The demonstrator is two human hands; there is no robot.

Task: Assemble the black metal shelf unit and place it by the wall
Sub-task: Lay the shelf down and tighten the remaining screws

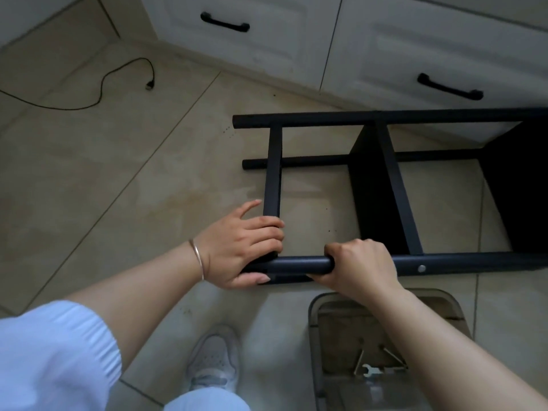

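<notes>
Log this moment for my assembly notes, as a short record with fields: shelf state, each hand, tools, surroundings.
shelf state: black shelf frame lies on its side on the tiled floor
left hand: left hand grips the end of the near post
right hand: right hand grips the same post further along
tools: small wrench in a clear tray, untouched
surroundings: white drawers behind; black cable on floor
</notes>
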